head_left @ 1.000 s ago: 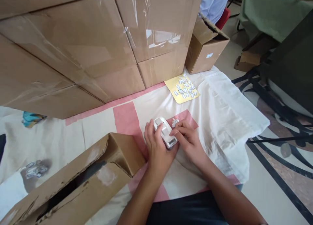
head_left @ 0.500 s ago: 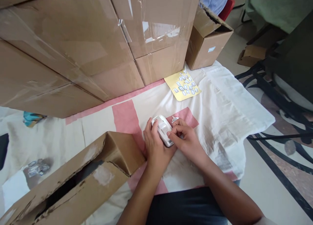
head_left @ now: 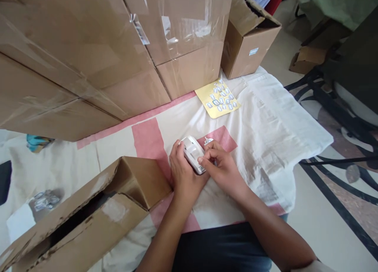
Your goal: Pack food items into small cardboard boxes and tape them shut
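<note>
A white oval plastic device (head_left: 192, 150) with rounded ends and a raised middle lies in my left hand (head_left: 183, 166). That hand is closed around its left side and underside, fingers along the far edge. My right hand (head_left: 220, 163) is closed in a pinch at the device's right edge, its thumb tip touching the casing. Whatever its curled fingers hold is hidden. Just beyond those fingers shows a small white piece (head_left: 208, 141) with thin projecting parts; whether it is held or rests on the cloth I cannot tell.
Large taped cartons (head_left: 88, 47) form a wall at the back. A yellow sheet (head_left: 212, 112) bears several small white labels with dark borders. One open carton (head_left: 118, 221) stands at front left, another (head_left: 251, 51) at back right. White-and-pink cloth (head_left: 265, 118) covers the table.
The view has shifted slightly, so most things sit a little further left and higher. Both hands keep nearly the same grip on and beside the white device.
</note>
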The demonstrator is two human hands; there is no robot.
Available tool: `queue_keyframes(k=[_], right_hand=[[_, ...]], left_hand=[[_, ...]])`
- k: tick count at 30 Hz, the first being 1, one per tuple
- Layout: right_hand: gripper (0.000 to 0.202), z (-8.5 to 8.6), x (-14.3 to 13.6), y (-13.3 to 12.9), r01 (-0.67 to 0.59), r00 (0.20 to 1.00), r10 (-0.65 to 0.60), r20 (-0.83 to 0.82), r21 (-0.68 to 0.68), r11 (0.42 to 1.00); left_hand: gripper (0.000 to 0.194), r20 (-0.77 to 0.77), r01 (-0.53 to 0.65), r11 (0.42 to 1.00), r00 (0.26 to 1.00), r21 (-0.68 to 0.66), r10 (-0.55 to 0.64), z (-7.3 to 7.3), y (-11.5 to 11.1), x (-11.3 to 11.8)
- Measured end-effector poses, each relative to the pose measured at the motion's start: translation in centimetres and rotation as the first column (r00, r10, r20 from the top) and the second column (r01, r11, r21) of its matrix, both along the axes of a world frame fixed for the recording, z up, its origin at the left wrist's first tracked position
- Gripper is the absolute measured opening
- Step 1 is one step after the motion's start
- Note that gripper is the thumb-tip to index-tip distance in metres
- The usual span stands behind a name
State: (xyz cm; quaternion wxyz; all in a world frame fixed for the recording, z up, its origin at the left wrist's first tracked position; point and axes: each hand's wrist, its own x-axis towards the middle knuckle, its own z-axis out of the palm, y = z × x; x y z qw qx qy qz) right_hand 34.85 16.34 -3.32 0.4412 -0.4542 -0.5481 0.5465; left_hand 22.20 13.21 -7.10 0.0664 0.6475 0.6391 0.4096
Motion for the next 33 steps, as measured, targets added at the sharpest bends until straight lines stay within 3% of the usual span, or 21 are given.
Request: queue_keyframes(k=[5,9,33], right_hand=[[0.029,0.9,0.2,-0.2,-0.006,0.999,0.007,-0.053,0.033,0.999],[0.029,1.3,0.5,-0.7,0.001,1.0,-0.001,0.013,0.047,0.999],[0.03,0.0,1.9,-3.6,0.009,0.998,-0.006,0.061,-0.042,0.999]], left_hand=[[0.098,0.001,0.0,1.0,1.0,-0.003,0.0,-0.2,0.0,-0.1],[0.097,-0.003,0.006,1.0,1.0,0.003,-0.006,-0.4,0.1,-0.1],[0.108,-0.021,0.035,0.998,0.999,-0.046,-0.036,-0.1,-0.5,-0.3]])
